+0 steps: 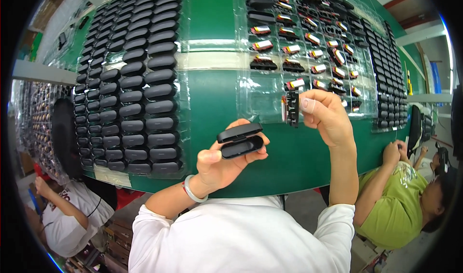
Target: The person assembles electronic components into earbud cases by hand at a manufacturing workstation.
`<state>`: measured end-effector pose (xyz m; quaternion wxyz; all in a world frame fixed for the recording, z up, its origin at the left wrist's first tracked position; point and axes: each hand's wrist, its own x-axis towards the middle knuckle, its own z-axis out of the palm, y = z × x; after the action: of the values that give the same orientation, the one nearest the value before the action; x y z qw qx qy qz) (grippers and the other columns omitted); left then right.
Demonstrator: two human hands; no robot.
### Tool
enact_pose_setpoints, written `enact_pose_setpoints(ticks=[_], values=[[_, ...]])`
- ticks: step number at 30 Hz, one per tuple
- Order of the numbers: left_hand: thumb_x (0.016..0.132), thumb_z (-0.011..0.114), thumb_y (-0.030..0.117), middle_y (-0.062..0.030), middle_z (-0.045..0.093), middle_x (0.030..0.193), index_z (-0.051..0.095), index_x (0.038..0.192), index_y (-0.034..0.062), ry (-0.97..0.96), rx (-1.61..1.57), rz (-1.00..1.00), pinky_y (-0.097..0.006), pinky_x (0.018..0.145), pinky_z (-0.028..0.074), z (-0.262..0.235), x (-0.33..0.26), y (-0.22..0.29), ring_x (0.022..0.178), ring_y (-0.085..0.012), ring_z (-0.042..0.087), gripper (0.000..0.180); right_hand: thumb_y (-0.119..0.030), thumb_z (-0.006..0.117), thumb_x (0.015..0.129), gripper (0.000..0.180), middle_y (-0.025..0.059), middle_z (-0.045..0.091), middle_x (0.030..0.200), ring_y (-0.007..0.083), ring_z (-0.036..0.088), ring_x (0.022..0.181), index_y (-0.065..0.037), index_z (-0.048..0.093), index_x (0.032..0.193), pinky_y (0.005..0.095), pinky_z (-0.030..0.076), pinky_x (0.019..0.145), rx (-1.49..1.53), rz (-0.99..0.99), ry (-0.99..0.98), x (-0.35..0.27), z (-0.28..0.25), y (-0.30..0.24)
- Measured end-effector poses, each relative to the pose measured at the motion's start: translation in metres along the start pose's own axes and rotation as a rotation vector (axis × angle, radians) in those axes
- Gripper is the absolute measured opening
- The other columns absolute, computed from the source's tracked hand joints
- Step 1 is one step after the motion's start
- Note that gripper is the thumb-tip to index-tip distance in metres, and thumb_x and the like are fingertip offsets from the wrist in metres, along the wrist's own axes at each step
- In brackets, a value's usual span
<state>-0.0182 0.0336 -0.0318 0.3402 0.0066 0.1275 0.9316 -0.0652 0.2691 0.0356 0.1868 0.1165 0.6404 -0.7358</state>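
My left hand (219, 169) holds a small black oval case (242, 146), its lid hinged up and its hollow facing me. A pale band circles that wrist. To the right, my right hand (324, 113) pinches a black plastic inner frame (292, 108) by its edge, held upright with red and yellow bits along its left side. The frame hangs over the near edge of a clear tray (258, 97) of similar parts, apart from the case. White tape wraps a finger of my right hand.
Left on the green table (210, 94) are clear trays with rows of closed black cases (161, 123). Far right stands another tray of black cases (390, 75). A person in a green shirt (398, 203) sits at my right, another in white (72, 217) at my left.
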Motion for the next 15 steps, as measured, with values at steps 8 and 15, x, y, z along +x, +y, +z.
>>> enact_pose_setpoints(ticks=[8, 15], values=[[0.061, 0.065, 0.040, -0.0213, 0.050, 0.118, 0.035, 0.129, 0.0063, 0.016, 0.072, -0.024, -0.041, 0.100, 0.037, 0.001, 0.003, -0.007, 0.109, -0.0309, 0.051, 0.081, -0.015, 0.060, 0.088, 0.017, 0.0022, 0.057, 0.071, 0.0065, 0.048, 0.057, 0.002, 0.062, 0.092, 0.0198, 0.038, 0.049, 0.370, 0.321, -0.262, -0.035, 0.003, 0.060], [0.061, 0.067, 0.036, -0.0205, 0.050, 0.117, 0.033, 0.131, 0.0063, 0.101, 0.207, -0.043, -0.040, 0.100, 0.036, 0.003, 0.001, -0.013, 0.107, -0.0306, 0.052, 0.083, -0.015, 0.055, 0.091, 0.026, 0.0078, 0.060, 0.089, 0.0104, 0.059, 0.072, 0.003, 0.053, 0.109, 0.0237, 0.052, 0.061, 0.295, 0.146, 0.077, -0.053, 0.027, 0.067]])
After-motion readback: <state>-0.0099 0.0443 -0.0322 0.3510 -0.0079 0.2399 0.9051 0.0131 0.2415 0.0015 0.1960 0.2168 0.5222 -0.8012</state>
